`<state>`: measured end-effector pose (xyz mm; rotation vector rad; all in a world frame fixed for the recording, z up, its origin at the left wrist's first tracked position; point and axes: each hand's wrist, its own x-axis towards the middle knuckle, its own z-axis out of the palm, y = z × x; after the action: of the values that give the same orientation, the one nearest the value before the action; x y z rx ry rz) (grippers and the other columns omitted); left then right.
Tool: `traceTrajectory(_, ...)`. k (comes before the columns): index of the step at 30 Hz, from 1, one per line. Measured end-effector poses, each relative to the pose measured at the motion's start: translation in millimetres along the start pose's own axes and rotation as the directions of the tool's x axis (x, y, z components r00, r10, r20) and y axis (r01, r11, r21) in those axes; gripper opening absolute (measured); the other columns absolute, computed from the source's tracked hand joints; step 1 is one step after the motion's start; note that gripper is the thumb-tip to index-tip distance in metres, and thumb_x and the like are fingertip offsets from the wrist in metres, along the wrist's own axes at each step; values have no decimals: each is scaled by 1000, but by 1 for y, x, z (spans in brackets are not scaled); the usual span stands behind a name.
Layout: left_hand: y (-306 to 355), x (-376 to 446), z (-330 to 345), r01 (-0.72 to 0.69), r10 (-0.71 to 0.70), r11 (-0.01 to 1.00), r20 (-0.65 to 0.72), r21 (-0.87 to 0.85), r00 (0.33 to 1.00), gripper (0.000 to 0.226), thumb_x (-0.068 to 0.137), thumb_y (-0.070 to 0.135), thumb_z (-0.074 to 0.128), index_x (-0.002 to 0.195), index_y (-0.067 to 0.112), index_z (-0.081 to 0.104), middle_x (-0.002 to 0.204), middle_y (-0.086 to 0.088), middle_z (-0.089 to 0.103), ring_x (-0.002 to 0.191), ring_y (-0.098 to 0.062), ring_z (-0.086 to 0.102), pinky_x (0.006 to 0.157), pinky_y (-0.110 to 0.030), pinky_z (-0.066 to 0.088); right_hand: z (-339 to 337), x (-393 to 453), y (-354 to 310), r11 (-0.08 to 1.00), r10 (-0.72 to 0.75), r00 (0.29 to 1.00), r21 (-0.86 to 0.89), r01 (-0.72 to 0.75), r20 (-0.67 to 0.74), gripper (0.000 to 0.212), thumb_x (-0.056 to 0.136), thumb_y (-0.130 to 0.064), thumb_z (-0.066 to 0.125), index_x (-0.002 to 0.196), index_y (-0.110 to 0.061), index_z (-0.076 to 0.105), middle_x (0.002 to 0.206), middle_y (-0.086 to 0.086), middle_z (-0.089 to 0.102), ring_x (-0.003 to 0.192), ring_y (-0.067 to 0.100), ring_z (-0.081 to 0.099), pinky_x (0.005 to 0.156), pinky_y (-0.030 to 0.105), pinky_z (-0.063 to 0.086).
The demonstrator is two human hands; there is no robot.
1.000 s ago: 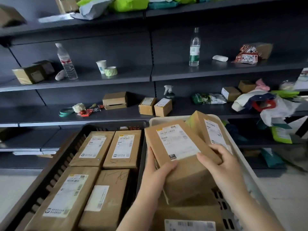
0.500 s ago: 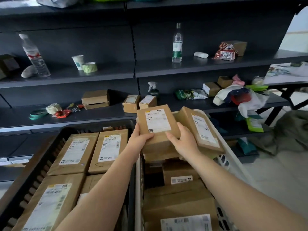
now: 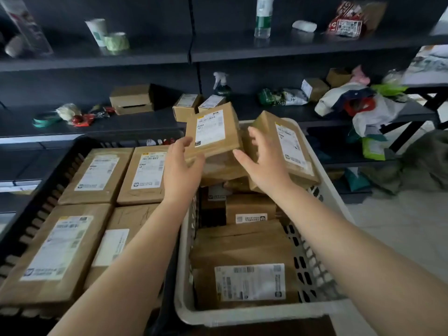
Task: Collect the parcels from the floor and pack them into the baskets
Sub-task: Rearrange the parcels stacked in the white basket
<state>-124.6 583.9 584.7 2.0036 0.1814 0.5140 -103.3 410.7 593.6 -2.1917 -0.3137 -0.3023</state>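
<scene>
A tilted parcel (image 3: 213, 132) at the white basket's (image 3: 322, 190) far end is flanked by both spread hands, left (image 3: 180, 166) and right (image 3: 263, 163); contact cannot be judged. Its lower part is hidden behind them.

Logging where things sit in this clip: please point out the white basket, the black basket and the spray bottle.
white basket (image 3: 247, 317), head view, near rim.
black basket (image 3: 61, 163), head view, left wall.
spray bottle (image 3: 221, 87), head view, dark body under the white trigger, on the shelf.
</scene>
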Motion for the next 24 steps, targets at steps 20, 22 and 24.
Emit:
traceTrajectory(20, -20, -78, 41, -164, -394, 849, 809, 502, 435, 100, 47, 55, 79, 133, 46, 28, 132, 12, 22, 124, -22, 30, 104, -49, 37, -34, -97, 80, 701, 532, 525, 3, -713, 665, 105, 58, -61, 76, 143, -29, 24, 118, -2, 43, 107, 18, 49, 93, 37, 45)
traceTrajectory(22, -7, -76, 30, -155, -295, 887, 794, 434, 532, 97, 47, 58, 79, 132, 45, 33, 124, 14, 27, 118, -18, 36, 99, -41, 41, -47, -95, 78, 703, 474, 579, 111, -703, 664, 104, 52, -72, 71, 140, -30, 33, 121, -3, 50, 114, 21, 50, 102, 45, 39)
traceTrajectory(24, 12, -73, 15, -102, -188, 942, 754, 321, 629, 90, 47, 57, 80, 127, 45, 40, 117, 14, 33, 110, -11, 40, 88, -26, 41, -65, -90, 74, 688, 358, 680, 311, -655, 640, 83, 56, -76, 65, 126, -33, 53, 117, -3, 64, 111, 21, 58, 102, 47, 39)
